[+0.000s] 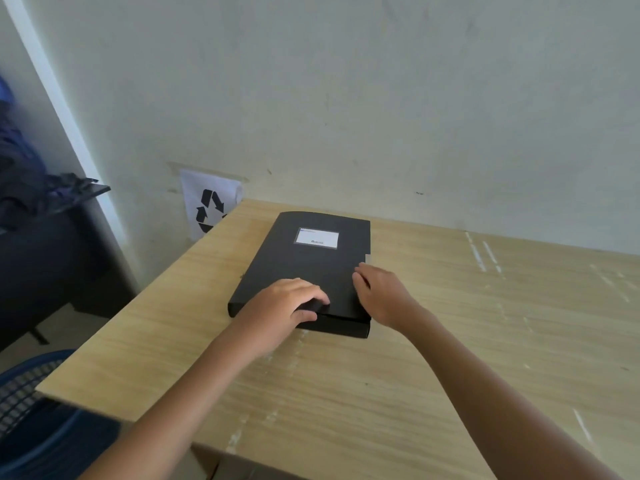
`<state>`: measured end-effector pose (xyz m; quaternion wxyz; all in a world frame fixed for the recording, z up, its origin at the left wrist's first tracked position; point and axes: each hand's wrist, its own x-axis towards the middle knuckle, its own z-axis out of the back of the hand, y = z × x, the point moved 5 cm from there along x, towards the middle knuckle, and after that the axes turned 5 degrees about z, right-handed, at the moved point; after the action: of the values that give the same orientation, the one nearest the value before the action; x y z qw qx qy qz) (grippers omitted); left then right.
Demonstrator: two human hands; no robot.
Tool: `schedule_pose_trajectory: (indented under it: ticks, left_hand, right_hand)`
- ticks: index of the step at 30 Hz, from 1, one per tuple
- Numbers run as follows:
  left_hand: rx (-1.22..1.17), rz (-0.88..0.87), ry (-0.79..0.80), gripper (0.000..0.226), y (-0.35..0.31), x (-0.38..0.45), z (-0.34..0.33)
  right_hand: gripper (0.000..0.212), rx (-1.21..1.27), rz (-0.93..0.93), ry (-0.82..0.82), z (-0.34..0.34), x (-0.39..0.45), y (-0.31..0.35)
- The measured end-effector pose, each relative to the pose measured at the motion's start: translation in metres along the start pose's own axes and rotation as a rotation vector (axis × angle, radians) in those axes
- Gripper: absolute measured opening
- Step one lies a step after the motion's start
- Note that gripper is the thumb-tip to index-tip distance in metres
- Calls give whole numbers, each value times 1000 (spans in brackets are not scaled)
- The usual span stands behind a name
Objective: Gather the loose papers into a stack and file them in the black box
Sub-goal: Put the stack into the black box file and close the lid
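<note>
The black box file (304,268) lies flat near the bench's (450,341) far edge, towards its left corner, lid down with a white label (317,238) on top. It looks stiff but light, with a thin flexing flap; the near edge seems the best place to hold. The left hand (284,303) has its fingers curled over that near flap edge, gripping it. The right hand (377,292) rests flat on the box's right edge, fingers relaxed. No loose papers show.
</note>
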<state>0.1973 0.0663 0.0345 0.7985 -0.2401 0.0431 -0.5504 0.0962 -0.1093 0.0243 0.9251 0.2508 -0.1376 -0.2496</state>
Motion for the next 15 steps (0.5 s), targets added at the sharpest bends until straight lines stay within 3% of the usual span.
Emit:
schedule_pose_trajectory:
  ticks: [3,6,10,15]
  left_hand:
    - [172,23,18,48,13,-6,1]
    - [336,159,11,64,30,-11,1]
    - [340,201,-13,59,22,-10,-9]
    - [331,161,-24,60,-24,8,-41]
  right_hand:
    - [60,-116,24,33,-7,-9,-4]
    - [77,-194,88,-38,-4,-16,-4]
    - [68,-170,108,-75,8,-22,-14]
    - [53,-216,-9,-30,43,-34,-56]
